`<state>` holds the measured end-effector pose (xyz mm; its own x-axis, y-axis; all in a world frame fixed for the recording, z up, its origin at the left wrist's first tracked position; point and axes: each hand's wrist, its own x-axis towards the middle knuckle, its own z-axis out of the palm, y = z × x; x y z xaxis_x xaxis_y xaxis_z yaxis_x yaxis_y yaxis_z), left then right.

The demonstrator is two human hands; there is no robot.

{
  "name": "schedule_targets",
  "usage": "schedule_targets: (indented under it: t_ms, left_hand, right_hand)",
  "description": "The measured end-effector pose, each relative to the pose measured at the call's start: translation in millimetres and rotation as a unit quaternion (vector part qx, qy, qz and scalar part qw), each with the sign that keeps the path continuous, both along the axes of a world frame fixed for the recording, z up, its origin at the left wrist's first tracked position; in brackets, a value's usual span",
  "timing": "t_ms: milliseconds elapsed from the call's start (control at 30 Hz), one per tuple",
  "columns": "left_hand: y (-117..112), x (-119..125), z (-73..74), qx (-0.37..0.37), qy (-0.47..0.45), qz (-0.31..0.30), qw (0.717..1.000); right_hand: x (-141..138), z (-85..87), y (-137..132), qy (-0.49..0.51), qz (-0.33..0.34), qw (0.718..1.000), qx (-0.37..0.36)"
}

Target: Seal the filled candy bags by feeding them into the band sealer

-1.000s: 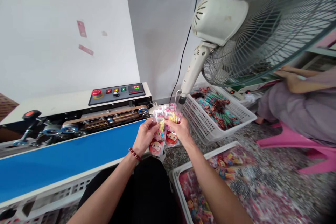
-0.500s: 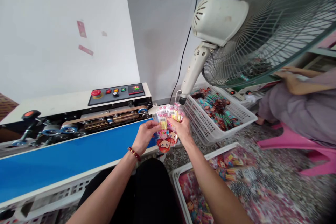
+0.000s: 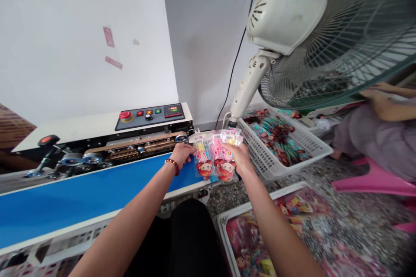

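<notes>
My left hand [image 3: 182, 154] pinches the top of one clear cartoon packet [image 3: 203, 161] and lays it on the right end of the blue conveyor belt [image 3: 81, 194], by the sealing rollers [image 3: 149, 143]. My right hand [image 3: 238, 158] is closed round a small fan of similar pink packets [image 3: 224, 156] just right of it, over the belt's end. A red bead bracelet sits on my left wrist.
The sealing machine's control panel [image 3: 149, 114] is behind the belt. A standing fan [image 3: 308, 39] looms at right. A white basket of packets [image 3: 279, 138] stands beyond my right hand, another basket [image 3: 276, 229] lies on the floor below. A seated person [image 3: 380, 130] is at far right.
Both hands have moved forward from above my lap to the belt's right end. The packets have spread apart, with one drawn off to the left onto the belt.
</notes>
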<state>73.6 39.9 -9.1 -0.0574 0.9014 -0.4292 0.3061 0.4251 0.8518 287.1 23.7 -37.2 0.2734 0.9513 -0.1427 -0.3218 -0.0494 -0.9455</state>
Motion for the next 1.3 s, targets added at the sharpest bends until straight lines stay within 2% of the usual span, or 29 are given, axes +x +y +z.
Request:
schedule_targets:
  t_ms: [200, 367, 433, 533, 567, 600, 700, 733, 800, 900, 967, 1133, 1300]
  left_hand:
    - [9.3, -16.4, -4.0, 0.009, 0.087, 0.030, 0.996]
    - [-8.2, -52.0, 3.2, 0.014, 0.167, 0.037, 0.985]
    - [-25.7, -63.8, 7.4, 0.054, 0.238, 0.060, 0.968]
    - [-53.4, -61.5, 11.2, 0.187, 0.326, 0.150, 0.915]
    - [-59.5, -54.5, 11.5, 0.221, 0.326, 0.156, 0.906]
    - [-63.0, -45.1, 11.3, 0.234, 0.306, 0.136, 0.913]
    - [-57.7, -10.6, 7.9, 0.171, 0.153, 0.017, 0.973]
    - [-52.4, 0.0, 6.0, 0.137, 0.095, -0.003, 0.986]
    - [-41.2, 16.2, 1.9, 0.083, -0.005, 0.007, 0.996]
    - [-29.8, 24.8, -2.2, 0.043, -0.097, 0.083, 0.991]
    - [-25.5, 22.1, -2.8, 0.037, -0.109, 0.117, 0.986]
    - [-10.8, 7.4, -4.1, 0.010, -0.035, 0.061, 0.997]
    - [6.9, -8.4, -12.4, 0.031, 0.018, 0.076, 0.996]
  right_hand:
    - [-0.9, 6.8, -6.6, -0.011, 0.035, 0.999, -0.013]
    - [-18.8, 10.9, -5.4, 0.002, 0.082, 0.996, -0.019]
    - [-24.7, 11.1, -3.3, 0.017, 0.098, 0.995, -0.017]
    - [-27.9, 9.0, -0.7, 0.013, 0.109, 0.994, -0.014]
    - [-27.6, 7.9, -0.3, 0.007, 0.109, 0.994, -0.012]
    - [-26.8, 6.7, -0.1, 0.001, 0.111, 0.994, -0.009]
    - [-23.3, 4.0, -1.2, -0.005, 0.113, 0.994, -0.003]
    - [-22.3, 3.4, -1.8, -0.007, 0.115, 0.993, -0.004]
    - [-20.6, 2.3, -2.6, -0.016, 0.113, 0.993, -0.007]
    - [-19.1, -0.1, -2.2, -0.042, 0.068, 0.997, -0.005]
    - [-18.4, -2.1, -1.2, -0.047, 0.026, 0.999, -0.001]
    - [-18.3, -5.2, -0.4, -0.034, 0.012, 0.999, 0.001]
    - [-18.9, -3.4, -2.2, -0.035, 0.004, 0.999, 0.008]
